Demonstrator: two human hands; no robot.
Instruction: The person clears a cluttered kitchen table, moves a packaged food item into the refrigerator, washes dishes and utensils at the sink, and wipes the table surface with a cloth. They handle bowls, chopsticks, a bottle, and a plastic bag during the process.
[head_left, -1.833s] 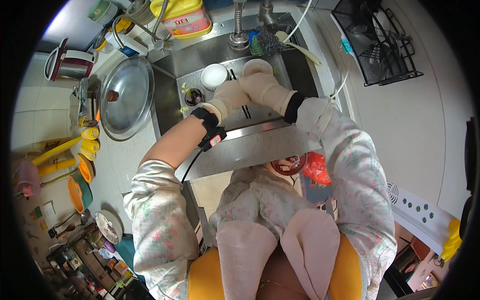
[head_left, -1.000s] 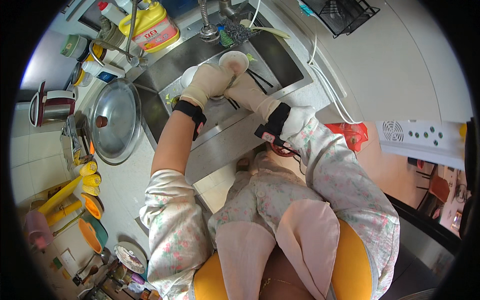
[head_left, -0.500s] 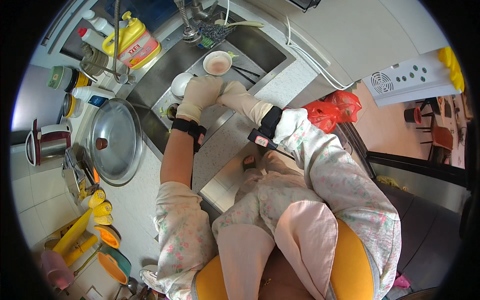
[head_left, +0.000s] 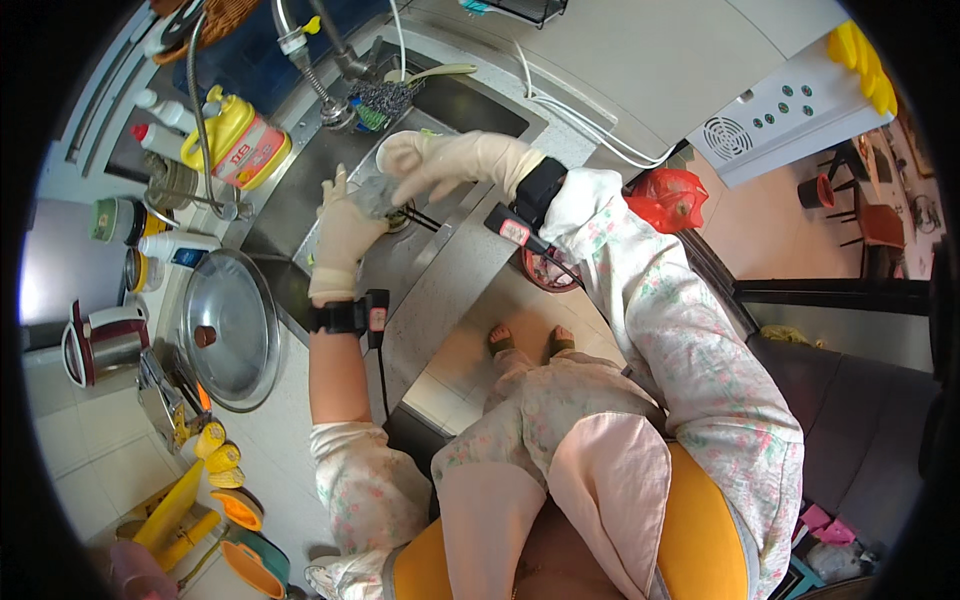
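Both hands wear pale rubber gloves and are over the steel sink (head_left: 300, 207). My left hand (head_left: 342, 240) is at the sink's left side, its fingers stretched upward and apart. Across from it, my right hand (head_left: 455, 163) reaches in from the right with its fingers spread and pointing left. Between the hands is a clear, crumpled-looking thing (head_left: 374, 196); its kind cannot be made out, and my right fingertips are close to it. A white bowl (head_left: 390, 148) shows partly behind my right hand. Dark chopsticks (head_left: 425, 219) lie in the sink below that hand.
The faucet (head_left: 336, 112) hangs over the sink's far side, beside a steel-wool scourer (head_left: 388, 98). A yellow detergent jug (head_left: 240, 145) stands left of the sink. A glass pot lid (head_left: 230, 330) lies on the left counter. A red plastic bag (head_left: 668, 198) is at the right.
My hands, earlier close together over the bowls, have moved apart. The clear thing now shows between them. The whole view has shifted slightly, and a basin under the counter edge has come into sight.
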